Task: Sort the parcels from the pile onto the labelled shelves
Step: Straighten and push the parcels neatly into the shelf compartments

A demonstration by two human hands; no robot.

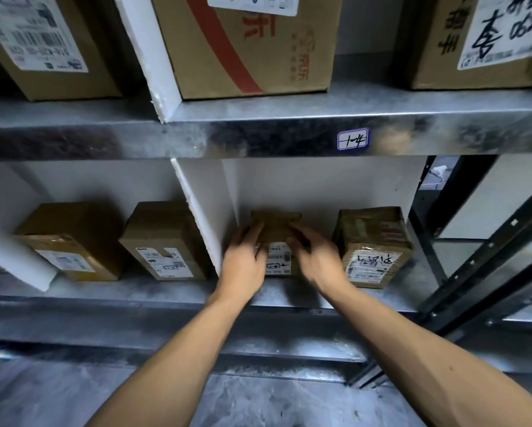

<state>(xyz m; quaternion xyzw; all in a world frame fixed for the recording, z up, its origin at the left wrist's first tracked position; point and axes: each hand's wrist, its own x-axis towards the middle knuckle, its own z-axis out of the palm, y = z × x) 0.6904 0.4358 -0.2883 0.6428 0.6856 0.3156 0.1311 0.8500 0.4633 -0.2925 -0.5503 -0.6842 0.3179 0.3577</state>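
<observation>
A small brown cardboard parcel with a white shipping label stands on the lower metal shelf, just right of a white foam divider. My left hand holds its left side and my right hand holds its right side, fingers curled round the box edges. The parcel's lower front is partly hidden by my hands. A handwritten sticker label sits on the front edge of the shelf above this compartment.
A taped brown parcel stands right of the held one. Two more boxes sit in the left compartment. Larger cartons fill the upper shelf. Dark metal uprights rise on the right.
</observation>
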